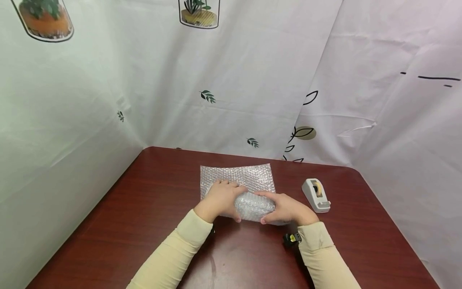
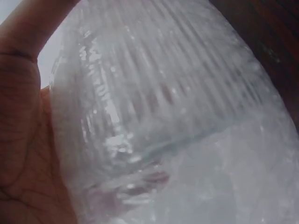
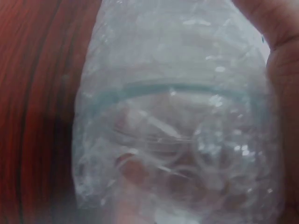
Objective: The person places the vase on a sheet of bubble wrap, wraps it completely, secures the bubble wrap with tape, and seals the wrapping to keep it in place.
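A roll of clear bubble wrap [image 1: 254, 206] lies crosswise between both hands, with the flat rest of the bubble wrap sheet [image 1: 236, 173] spread behind it. My left hand [image 1: 221, 198] grips the roll's left end, fingers over the far side and thumb on the near side. Around the right end curls my right hand [image 1: 288, 208], thumb toward me. In the right wrist view a pale blue-green band and a see-through rounded shape show inside the wrapped roll [image 3: 173, 70]; the layers blur what it is. The left wrist view is filled by ribbed wrap [image 2: 168, 84] beside the palm.
A white tape dispenser [image 1: 315, 195] with a yellowish roll stands on the table to the right of the right hand. The dark red wooden table [image 1: 151, 188] meets white printed curtains [image 1: 231, 120] at its back and sides.
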{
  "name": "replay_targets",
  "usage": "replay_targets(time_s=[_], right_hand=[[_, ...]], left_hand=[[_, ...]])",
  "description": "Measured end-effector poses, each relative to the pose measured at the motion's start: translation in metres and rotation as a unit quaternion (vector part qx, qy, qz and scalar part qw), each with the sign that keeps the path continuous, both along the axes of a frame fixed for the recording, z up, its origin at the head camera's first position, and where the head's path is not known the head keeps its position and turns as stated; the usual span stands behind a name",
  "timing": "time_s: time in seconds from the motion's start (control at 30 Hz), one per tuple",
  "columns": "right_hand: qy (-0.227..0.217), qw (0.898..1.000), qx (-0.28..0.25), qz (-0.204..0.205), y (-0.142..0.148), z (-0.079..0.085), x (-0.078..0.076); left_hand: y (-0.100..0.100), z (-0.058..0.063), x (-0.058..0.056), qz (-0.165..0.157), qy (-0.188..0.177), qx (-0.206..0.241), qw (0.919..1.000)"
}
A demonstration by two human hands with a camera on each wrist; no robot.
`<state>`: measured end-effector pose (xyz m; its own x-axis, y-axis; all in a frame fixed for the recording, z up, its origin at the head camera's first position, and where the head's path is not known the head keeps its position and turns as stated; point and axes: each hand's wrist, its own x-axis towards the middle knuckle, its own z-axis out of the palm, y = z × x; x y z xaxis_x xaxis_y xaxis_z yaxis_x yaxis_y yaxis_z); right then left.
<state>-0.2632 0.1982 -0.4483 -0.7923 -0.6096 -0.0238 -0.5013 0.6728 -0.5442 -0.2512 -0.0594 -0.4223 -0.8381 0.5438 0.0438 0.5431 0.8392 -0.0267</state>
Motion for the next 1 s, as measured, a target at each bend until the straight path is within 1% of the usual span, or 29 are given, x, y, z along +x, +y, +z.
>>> replay_targets(time_s=[0.1, 0.2, 0.27, 0.4, 0.53, 0.7, 0.83, 1.0], right_hand=[[0.001, 1.0, 0.0, 0.004, 0.0, 0.002, 0.0], [0.001, 1.0, 0.001, 0.004, -0.001, 0.003, 0.001], [0.002, 1.0, 0.003, 0.002, -0.002, 0.004, 0.001], [0.007, 1.0, 0.008, 0.013, -0.003, 0.005, 0.002], [0.001, 1.0, 0.013, 0.022, -0.004, 0.005, 0.003], [0.004, 0.999, 0.017, 0.028, -0.004, 0.003, 0.003], [0.0, 1.0, 0.021, 0.019, -0.003, 0.001, 0.002], [0.003, 1.0, 0.022, 0.013, -0.003, -0.001, 0.001]], left_hand=[[-0.002, -0.001, -0.002, -0.009, -0.003, 0.006, 0.9999], [-0.004, -0.001, -0.003, -0.02, -0.009, 0.021, 0.9996], [-0.006, -0.001, -0.004, -0.025, -0.016, 0.032, 0.999], [-0.008, 0.0, -0.006, -0.029, -0.033, 0.052, 0.9977], [-0.01, 0.001, -0.007, -0.026, -0.06, 0.062, 0.9959], [-0.012, 0.004, -0.007, -0.012, -0.097, 0.067, 0.9929], [-0.012, 0.004, -0.007, -0.007, -0.1, 0.066, 0.9927], [-0.011, 0.003, -0.007, 0.002, -0.099, 0.056, 0.9935]])
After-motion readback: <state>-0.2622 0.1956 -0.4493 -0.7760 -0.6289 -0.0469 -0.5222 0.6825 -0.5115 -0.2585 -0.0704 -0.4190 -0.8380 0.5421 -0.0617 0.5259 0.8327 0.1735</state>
